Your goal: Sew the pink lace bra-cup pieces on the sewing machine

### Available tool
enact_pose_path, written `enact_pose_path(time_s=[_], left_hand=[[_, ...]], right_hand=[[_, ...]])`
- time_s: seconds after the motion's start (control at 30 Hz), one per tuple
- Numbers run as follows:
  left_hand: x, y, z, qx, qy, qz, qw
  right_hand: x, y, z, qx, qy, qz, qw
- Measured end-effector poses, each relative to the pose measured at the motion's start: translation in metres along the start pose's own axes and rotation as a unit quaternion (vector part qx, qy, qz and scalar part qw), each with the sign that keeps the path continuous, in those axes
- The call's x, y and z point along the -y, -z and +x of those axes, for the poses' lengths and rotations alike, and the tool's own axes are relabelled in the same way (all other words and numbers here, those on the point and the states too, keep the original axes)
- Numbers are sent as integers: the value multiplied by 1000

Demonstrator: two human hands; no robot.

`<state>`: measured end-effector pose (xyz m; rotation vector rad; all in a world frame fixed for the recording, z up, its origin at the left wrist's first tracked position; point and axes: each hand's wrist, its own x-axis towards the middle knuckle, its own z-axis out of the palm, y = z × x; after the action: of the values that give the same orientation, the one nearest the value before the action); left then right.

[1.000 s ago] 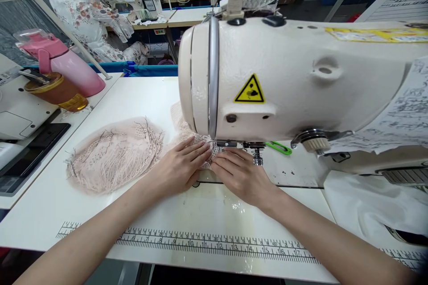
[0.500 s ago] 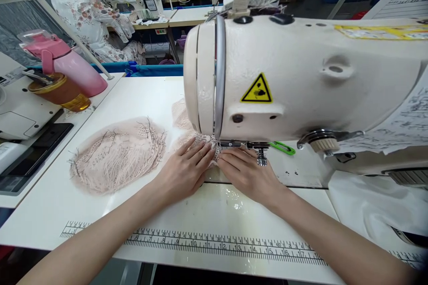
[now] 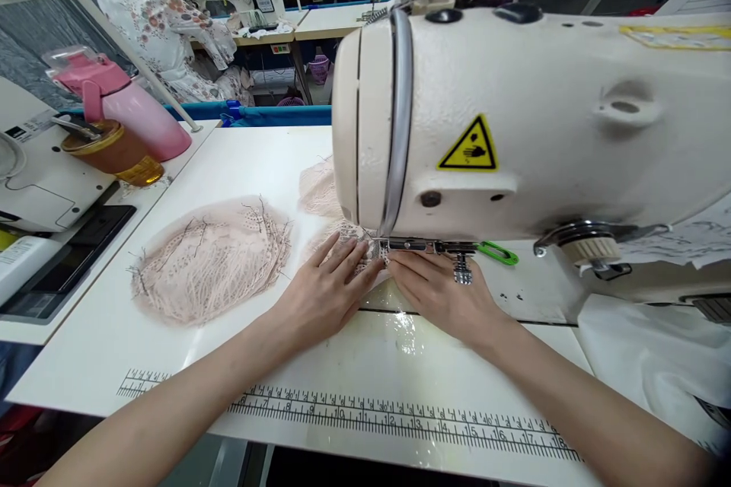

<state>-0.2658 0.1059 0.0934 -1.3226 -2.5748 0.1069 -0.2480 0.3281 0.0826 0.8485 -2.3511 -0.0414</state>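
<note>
Pale pink lace fabric lies on the white bed of a sewing machine, partly hidden under the machine head. My left hand rests flat on the lace, left of the presser-foot area, its fingers spread. To the right, my right hand lies palm down with fingers stretched toward the lace edge; some fingertips are hidden beneath the metal attachment. A second pink lace piece, rounded and with loose dark thread ends, sits left of my hands.
A green thread snipper or clip lies behind my right hand. At left stand a pink bottle, an amber cup and a dark phone. A printed ruler runs along the front edge. Another person sits beyond.
The view has shifted, so the machine appears farther right. My left hand's fingers have spread, with the index finger now reaching toward my right hand. The loose lace piece stays put.
</note>
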Motion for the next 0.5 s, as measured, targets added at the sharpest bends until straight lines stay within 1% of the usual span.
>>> enact_pose_path(time_s=[0.2, 0.4, 0.5], left_hand=[[-1, 0, 1, 4, 7, 19, 1000], [0, 1, 4, 15, 22, 13, 1000], [1, 0, 5, 17, 29, 5, 999]], right_hand=[[-1, -3, -1, -8, -18, -24, 1000], [-4, -7, -5, 11, -41, 66, 997], [-5, -8, -7, 9, -45, 74, 996]])
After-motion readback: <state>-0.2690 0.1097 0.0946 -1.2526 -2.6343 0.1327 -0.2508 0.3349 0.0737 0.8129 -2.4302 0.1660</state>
